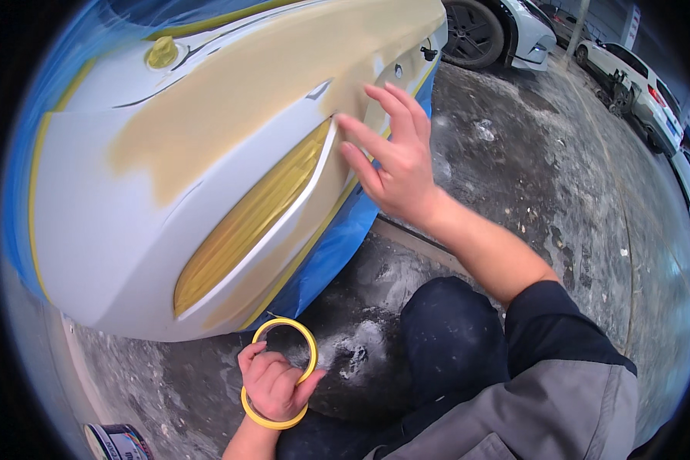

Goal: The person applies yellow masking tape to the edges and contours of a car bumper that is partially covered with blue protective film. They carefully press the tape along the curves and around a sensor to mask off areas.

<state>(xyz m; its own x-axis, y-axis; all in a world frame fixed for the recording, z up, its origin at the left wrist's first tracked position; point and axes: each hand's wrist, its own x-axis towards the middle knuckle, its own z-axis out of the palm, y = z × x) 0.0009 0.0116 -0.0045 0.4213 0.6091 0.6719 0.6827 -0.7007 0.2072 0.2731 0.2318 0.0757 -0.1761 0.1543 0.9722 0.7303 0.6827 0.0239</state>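
Low on the left, my left hand [274,381] is closed around yellow masking tape [312,346] in ring form. The fingers cover its middle, so I cannot tell whether it is one roll or two. My right hand [401,157] has its fingers apart, with the index fingertip at the upper end of a long recess. Strips of yellow masking tape [254,211] cover that recess. Around it lies a white car bumper [103,172] with a broad beige patch [199,123]. A small round spot [162,53] on the bumper's upper left is also taped yellow.
Blue masking film [322,257] borders the bumper's lower right and its upper left. A can [117,442] stands on the stained dark floor [525,188] at lower left. White cars [629,73] are parked at the far right. My bent knee [454,333] is below my right arm.
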